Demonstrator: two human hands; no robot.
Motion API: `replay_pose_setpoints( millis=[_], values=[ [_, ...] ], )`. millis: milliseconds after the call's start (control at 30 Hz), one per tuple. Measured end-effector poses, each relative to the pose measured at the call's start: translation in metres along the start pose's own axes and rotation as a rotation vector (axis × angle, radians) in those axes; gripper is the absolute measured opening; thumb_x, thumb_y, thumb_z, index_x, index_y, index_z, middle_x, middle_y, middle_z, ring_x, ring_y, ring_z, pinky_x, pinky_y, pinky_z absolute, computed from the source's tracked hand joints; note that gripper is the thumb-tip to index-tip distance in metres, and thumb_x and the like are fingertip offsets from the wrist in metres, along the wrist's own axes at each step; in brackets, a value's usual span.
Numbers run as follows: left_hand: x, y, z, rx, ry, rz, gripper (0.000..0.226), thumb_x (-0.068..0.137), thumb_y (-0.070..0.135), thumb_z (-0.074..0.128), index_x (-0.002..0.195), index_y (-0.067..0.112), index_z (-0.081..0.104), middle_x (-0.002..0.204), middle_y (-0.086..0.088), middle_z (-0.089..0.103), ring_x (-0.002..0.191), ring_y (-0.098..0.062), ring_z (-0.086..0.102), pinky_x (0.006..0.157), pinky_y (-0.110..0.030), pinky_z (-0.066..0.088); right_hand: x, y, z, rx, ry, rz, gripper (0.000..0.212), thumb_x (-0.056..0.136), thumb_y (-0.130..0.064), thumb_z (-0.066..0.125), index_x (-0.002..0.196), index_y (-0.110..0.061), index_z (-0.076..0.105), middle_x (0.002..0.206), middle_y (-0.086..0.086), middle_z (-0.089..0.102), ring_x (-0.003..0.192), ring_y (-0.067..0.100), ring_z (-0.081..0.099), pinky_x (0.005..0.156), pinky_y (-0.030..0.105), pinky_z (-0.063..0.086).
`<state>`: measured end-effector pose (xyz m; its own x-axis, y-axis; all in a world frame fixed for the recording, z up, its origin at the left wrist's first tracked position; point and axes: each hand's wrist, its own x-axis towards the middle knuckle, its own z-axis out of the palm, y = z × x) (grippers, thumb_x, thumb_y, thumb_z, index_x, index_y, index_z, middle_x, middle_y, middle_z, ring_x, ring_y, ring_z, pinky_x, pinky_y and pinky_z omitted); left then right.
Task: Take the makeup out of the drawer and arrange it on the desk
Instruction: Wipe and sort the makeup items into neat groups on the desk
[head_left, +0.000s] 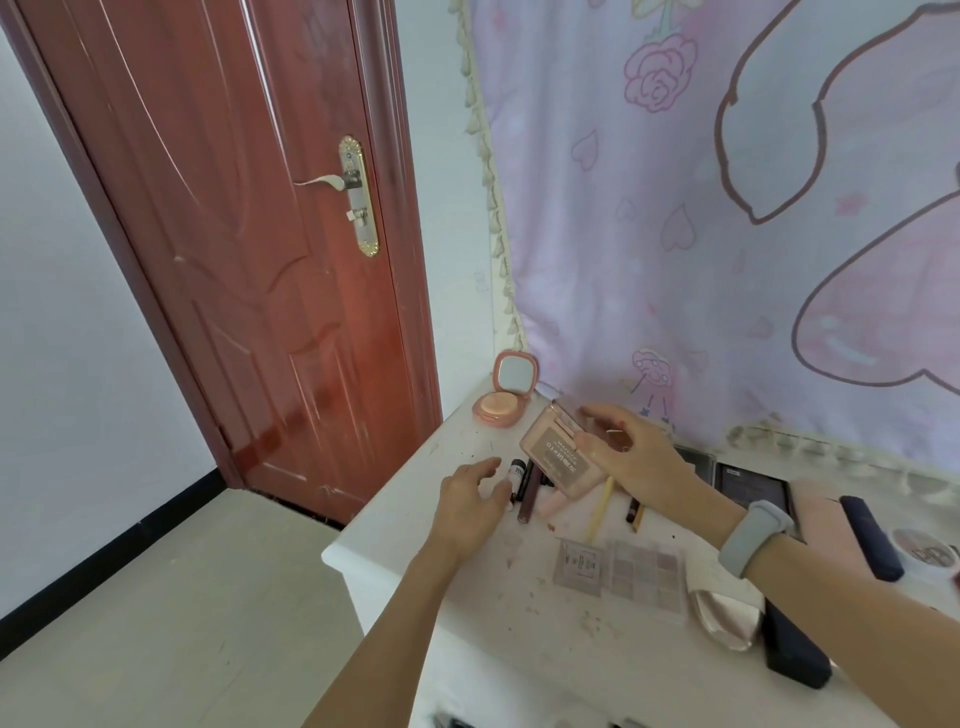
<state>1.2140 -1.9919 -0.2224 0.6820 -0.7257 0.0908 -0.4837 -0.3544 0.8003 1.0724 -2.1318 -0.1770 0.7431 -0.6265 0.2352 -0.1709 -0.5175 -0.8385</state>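
Note:
My right hand (641, 460) grips a flat pink palette box (558, 452) and holds it tilted above the white desk (457, 561). My left hand (470, 501) hovers with loosely spread fingers over the desk's left part, its fingertips near a small white tube (516, 475). Beside the tube lie a dark red stick (529, 493), a pale pink tube (551, 503), a yellow stick (598, 506) and a brown pencil (635, 512). An open pink compact with a mirror (503, 391) stands at the back left corner. An eyeshadow palette (623, 571) lies open in front.
Dark cases (750, 483) lie at the back right under a pink curtain (727, 208). A navy pouch (872, 535), a navy case (792, 649) and a silvery sponge (727, 618) lie at the right. A red door (249, 234) stands to the left, past the desk's edge.

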Motion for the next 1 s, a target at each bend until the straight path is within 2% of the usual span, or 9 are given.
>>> replay_pose_setpoints(
  millis=[100,167,300,433,567,733,833,900,1000],
  values=[
    [-0.017,0.012,-0.009,-0.237,0.037,-0.063,0.024,0.095,0.023,0.047,0.113,0.016,0.062,0.115,-0.004,0.063,0.096,-0.012,0.058,0.083,-0.022,0.045,0.000,-0.008,0.005,0.065,-0.034,0.000,0.021,0.081,-0.042,0.058,0.099,-0.048,0.050,0.107,-0.017,0.058,0.106,0.004,0.055,0.091,0.024,0.040],
    [-0.027,0.021,-0.015,-0.636,-0.111,-0.227,0.030,0.097,0.032,0.042,0.105,0.012,0.063,0.105,-0.009,0.068,0.082,-0.016,0.066,0.068,-0.022,0.052,-0.002,-0.014,0.012,0.059,-0.052,-0.015,0.027,0.079,-0.044,0.059,0.103,-0.047,0.050,0.113,-0.016,0.057,0.111,0.005,0.052,0.095,0.025,0.039],
    [-0.034,0.030,-0.029,-1.233,-0.397,-0.411,0.057,0.094,0.053,0.036,0.117,0.006,0.057,0.108,-0.016,0.066,0.093,-0.037,0.066,0.079,-0.044,0.055,-0.016,-0.026,0.033,0.000,-0.148,-0.081,0.067,0.067,-0.050,0.068,0.127,-0.040,0.040,0.127,-0.015,0.045,0.117,0.003,0.044,0.096,0.023,0.035],
    [-0.039,0.025,-0.041,-1.206,-0.431,-0.260,0.051,0.091,0.041,0.044,0.126,0.006,0.053,0.121,-0.019,0.061,0.100,-0.030,0.065,0.083,-0.041,0.054,-0.024,-0.040,0.048,-0.101,-0.278,-0.173,0.088,0.066,-0.053,0.070,0.140,-0.039,0.024,0.136,-0.019,0.040,0.124,0.003,0.040,0.103,0.030,0.035],
    [-0.042,0.011,-0.063,-1.037,-0.417,-0.194,0.042,0.089,0.027,0.051,0.123,0.004,0.056,0.114,-0.019,0.064,0.095,-0.028,0.067,0.078,-0.037,0.055,-0.023,-0.047,0.045,-0.077,-0.286,-0.234,0.053,0.092,-0.033,0.050,0.141,-0.029,0.032,0.145,-0.012,0.037,0.130,0.006,0.036,0.106,0.025,0.031],
    [-0.044,0.004,-0.085,-0.870,-0.314,-0.205,0.032,0.090,0.023,0.053,0.114,0.002,0.056,0.081,-0.007,0.069,0.072,-0.017,0.065,0.060,-0.027,0.055,-0.019,-0.061,0.040,0.028,-0.440,-0.163,0.035,0.093,-0.012,0.048,0.109,-0.043,0.053,0.100,-0.005,0.062,0.084,0.019,0.060,0.076,0.031,0.052],
    [-0.043,0.002,-0.085,-0.921,-0.197,-0.266,0.029,0.093,0.029,0.053,0.111,0.006,0.056,0.076,-0.002,0.066,0.058,-0.010,0.062,0.048,-0.020,0.049,-0.021,-0.062,0.048,0.026,-0.435,-0.174,0.031,0.092,-0.009,0.050,0.111,-0.029,0.062,0.076,-0.014,0.061,0.064,-0.004,0.056,0.058,0.011,0.045],
    [-0.045,0.001,-0.084,-1.042,-0.199,-0.311,0.036,0.091,0.038,0.053,0.110,0.008,0.059,0.071,-0.001,0.064,0.049,-0.007,0.056,0.042,-0.017,0.046,-0.023,-0.060,0.051,-0.026,-0.413,-0.185,0.031,0.091,-0.008,0.051,0.117,-0.021,0.062,0.079,-0.018,0.060,0.063,-0.009,0.054,0.058,0.004,0.039],
    [-0.050,-0.002,-0.081,-1.261,-0.227,-0.314,0.044,0.082,0.047,0.057,0.103,0.009,0.060,0.084,-0.006,0.069,0.067,-0.014,0.066,0.054,-0.021,0.054,-0.028,-0.061,0.055,-0.112,-0.404,-0.235,0.035,0.089,-0.006,0.053,0.122,-0.018,0.059,0.092,-0.014,0.061,0.074,-0.003,0.053,0.068,0.005,0.039]
  ],
)
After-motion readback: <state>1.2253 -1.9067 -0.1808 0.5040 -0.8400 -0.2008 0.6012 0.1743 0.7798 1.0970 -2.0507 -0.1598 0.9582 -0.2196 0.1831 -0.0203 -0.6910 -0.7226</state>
